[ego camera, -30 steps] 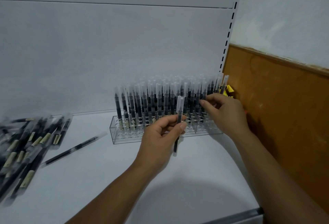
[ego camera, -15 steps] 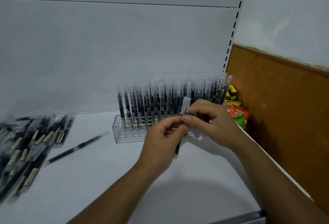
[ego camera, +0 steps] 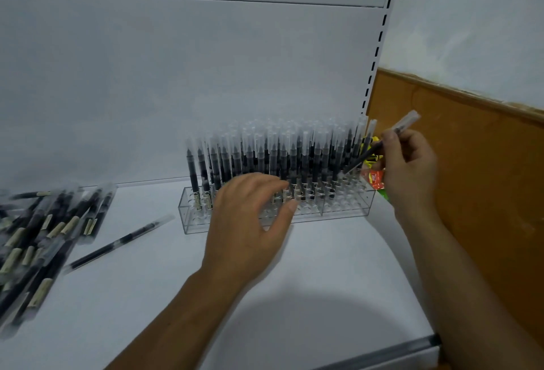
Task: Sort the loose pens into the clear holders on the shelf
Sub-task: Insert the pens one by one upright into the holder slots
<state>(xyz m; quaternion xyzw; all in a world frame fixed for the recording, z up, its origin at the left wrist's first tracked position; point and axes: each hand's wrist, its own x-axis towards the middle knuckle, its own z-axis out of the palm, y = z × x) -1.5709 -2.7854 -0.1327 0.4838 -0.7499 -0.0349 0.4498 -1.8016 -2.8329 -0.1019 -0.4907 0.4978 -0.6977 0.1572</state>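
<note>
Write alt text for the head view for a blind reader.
A person's right hand pinches a tilted black pen at the right end of a clear holder of upright pens, while the open left hand is in front of the holder. Loose pens lie piled on the shelf at left.

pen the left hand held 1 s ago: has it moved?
Yes. The pen has gone right along the clear holder, from in front of its middle to its right end. The right hand now pinches it, tilted; the left hand is empty.
</note>
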